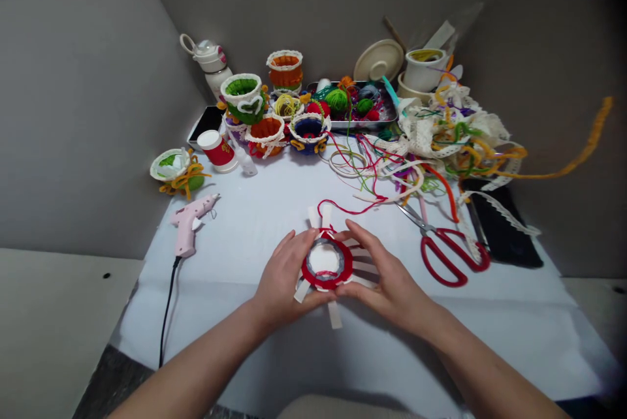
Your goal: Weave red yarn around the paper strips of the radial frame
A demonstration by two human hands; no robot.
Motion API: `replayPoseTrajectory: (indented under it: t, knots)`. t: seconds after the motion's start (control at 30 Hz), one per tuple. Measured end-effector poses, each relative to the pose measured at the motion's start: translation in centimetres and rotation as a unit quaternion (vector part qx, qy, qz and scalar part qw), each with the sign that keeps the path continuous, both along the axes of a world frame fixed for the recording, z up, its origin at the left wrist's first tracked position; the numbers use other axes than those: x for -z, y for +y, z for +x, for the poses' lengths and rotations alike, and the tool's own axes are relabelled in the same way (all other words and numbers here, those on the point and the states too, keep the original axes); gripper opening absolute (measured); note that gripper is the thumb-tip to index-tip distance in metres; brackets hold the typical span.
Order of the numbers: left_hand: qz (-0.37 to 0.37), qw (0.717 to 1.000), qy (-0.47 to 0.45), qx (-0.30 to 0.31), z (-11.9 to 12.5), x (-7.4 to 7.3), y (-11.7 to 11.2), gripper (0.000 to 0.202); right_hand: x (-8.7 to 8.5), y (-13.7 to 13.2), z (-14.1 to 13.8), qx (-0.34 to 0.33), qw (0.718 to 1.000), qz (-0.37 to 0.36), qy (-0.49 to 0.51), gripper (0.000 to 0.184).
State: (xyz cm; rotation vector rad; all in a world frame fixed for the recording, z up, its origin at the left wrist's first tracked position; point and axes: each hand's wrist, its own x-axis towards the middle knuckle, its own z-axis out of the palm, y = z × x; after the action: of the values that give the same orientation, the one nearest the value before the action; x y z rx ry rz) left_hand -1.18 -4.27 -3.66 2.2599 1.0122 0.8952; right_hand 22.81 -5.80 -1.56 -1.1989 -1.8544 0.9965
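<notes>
Between my two hands is a paper cup cut into strips (327, 286), with red and grey yarn wound in a ring around its white round middle. Several white strips stick out from it on all sides. My left hand (287, 272) grips its left side, the thumb underneath near the front edge. On the right side, my right hand (386, 275) holds the rim between thumb and fingers. A red yarn strand (353, 211) runs from the cup's far edge back toward the tangled yarn.
A pink glue gun (189, 223) with a black cord lies left. Red-handled scissors (448, 249) and a black phone-like slab (507, 230) lie right. Behind stand yarn-covered cups (308, 132), a tray of yarn balls (386, 120), a heap of lace and yarn (455, 125) and a bottle (215, 76).
</notes>
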Motion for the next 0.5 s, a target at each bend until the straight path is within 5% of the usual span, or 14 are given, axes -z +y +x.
replayPoseTrajectory:
  t: [0.2,0.5]
  knots:
    - [-0.037,0.999,0.016,-0.007,-0.5,-0.4,0.0,0.118,-1.0,0.5,0.8,-0.020,0.998,-0.001,-0.051,0.095]
    - [-0.191,0.980,-0.020,-0.049,-4.3,-0.4,-1.8,0.150,1.0,-1.4,6.4,0.047,0.994,0.000,-0.099,0.135]
